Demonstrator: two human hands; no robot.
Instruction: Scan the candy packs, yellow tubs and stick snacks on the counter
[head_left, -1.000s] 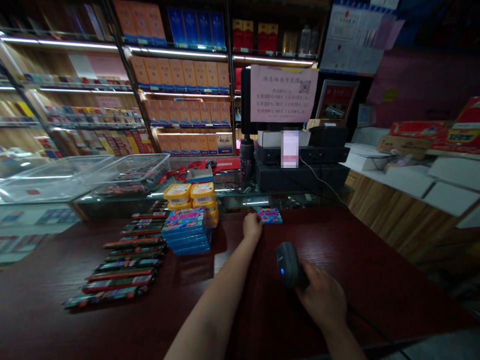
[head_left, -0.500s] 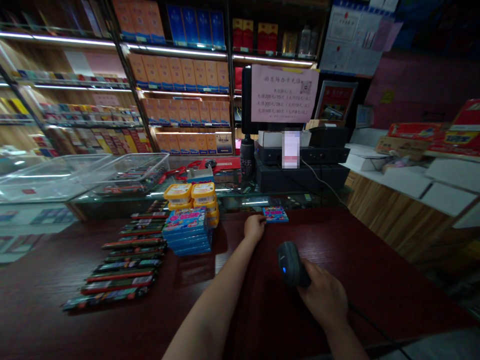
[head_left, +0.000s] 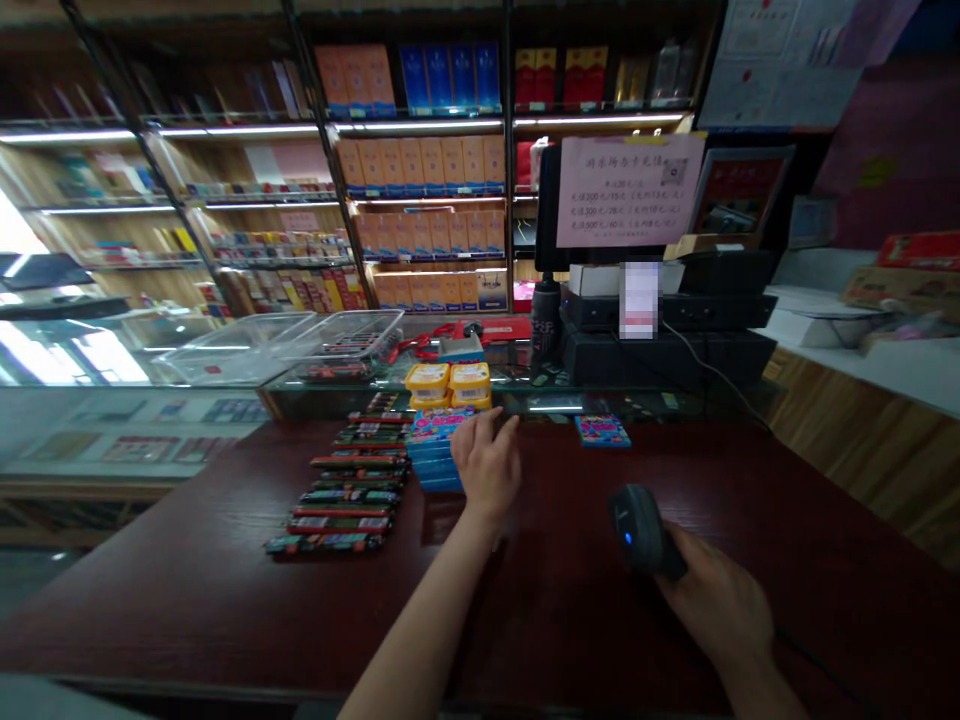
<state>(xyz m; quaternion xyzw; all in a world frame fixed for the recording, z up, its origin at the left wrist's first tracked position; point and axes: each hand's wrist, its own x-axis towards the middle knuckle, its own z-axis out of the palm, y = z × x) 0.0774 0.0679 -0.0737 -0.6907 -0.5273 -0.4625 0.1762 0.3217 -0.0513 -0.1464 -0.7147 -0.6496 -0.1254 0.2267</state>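
My left hand [head_left: 489, 465] is open, fingers apart, in front of the right side of a stack of flat blue boxes [head_left: 435, 468]; whether it touches them I cannot tell. Behind the stack stand yellow-lidded tubs [head_left: 427, 378]. My right hand [head_left: 716, 595] is wrapped around a black barcode scanner [head_left: 637, 530] with a blue light, its cable trailing to the lower right. One more blue box [head_left: 603, 431] with a colourful cover lies alone farther back. To the left of the stack, several slim dark packets [head_left: 341, 525] lie in a row on the dark red counter [head_left: 525, 620].
Clear plastic trays [head_left: 360, 335] stand on the glass counter at the back left. A monitor with a pink paper sign [head_left: 628, 190] and a black cash drawer [head_left: 667, 358] are at the back right. A dark bottle [head_left: 545, 330] stands beside them.
My left hand has left the lone blue box and moved left to the stack, its fingers opening. The view has turned left. My right hand still holds the scanner.
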